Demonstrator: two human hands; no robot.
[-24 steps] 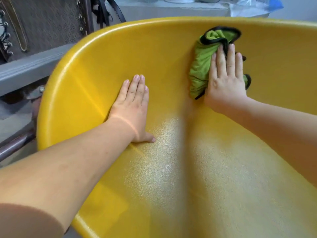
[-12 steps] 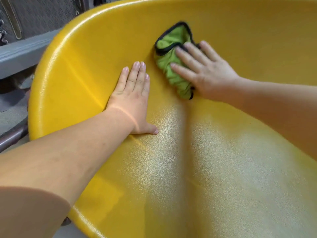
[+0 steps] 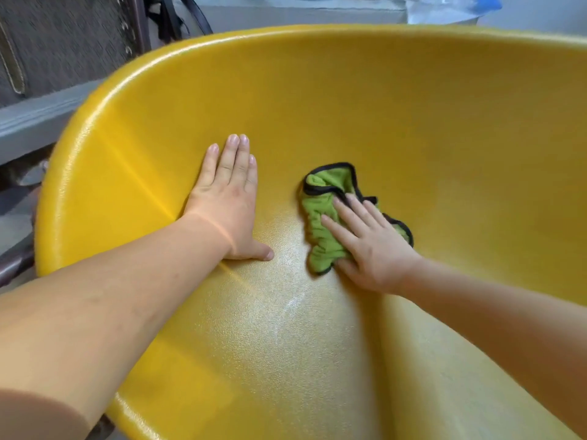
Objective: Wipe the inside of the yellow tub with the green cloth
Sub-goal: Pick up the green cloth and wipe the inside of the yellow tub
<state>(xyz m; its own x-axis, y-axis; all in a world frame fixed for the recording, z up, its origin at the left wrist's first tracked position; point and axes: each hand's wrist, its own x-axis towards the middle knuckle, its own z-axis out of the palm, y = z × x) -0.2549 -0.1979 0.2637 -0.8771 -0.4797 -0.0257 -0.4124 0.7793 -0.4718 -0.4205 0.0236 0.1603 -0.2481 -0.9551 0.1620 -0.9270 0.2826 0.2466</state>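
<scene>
Green cloth (image 3: 320,230) slid lower, right hand (image 3: 371,246) flat (fingers spread), left hand (image 3: 227,201) braced flat on yellow tub (image 3: 413,115)

The right hand (image 3: 371,246) and the green cloth (image 3: 324,230) beneath it have moved down the yellow tub's (image 3: 349,100) inner wall, from near the rim to the curve above the floor. The fingers (image 3: 336,228), once pointing up, now angle up-left.

I think I am in a washing or storage room at home. A big yellow tub (image 3: 317,90) fills my view. Behind it are a grey ledge (image 3: 286,11) with a crumpled plastic bag (image 3: 444,7) and dark straps (image 3: 171,17) hanging down.
</scene>
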